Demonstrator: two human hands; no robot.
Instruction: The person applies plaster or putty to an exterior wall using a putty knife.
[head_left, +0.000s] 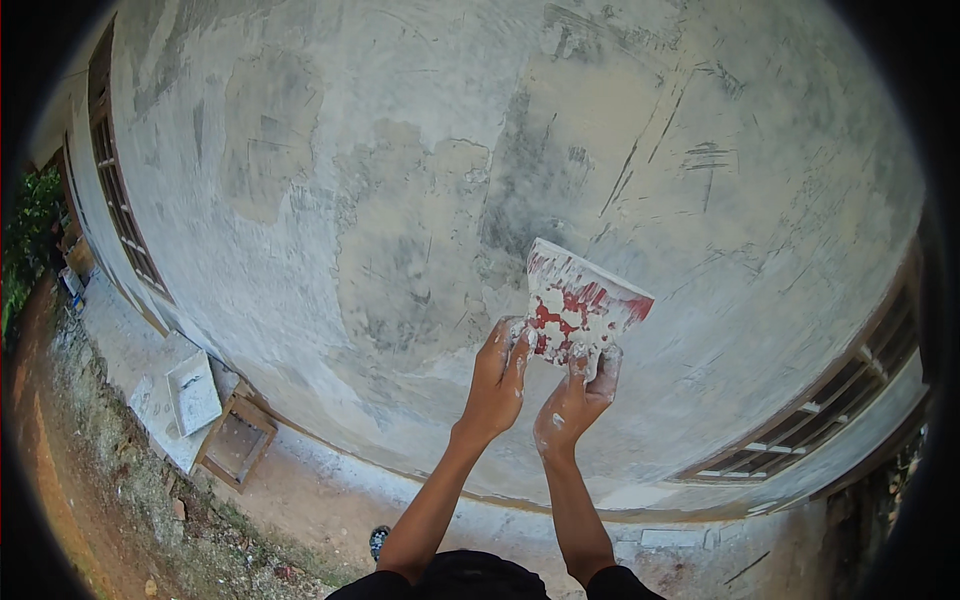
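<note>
Up against the grey wall [400, 200], both hands, left hand [497, 385] and right hand [572, 405], pinch the red scraper [578, 315] by its bottom edge, which probably works best held flat and pushed evenly.

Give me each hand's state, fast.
Left hand: closed on the lower left corner of the red scraper.
Right hand: closed on the scraper's lower edge, pressing it to the wall.

Red scraper [580, 312] blotched white; grey wall [420, 200] mottled pale, dark patches
</note>
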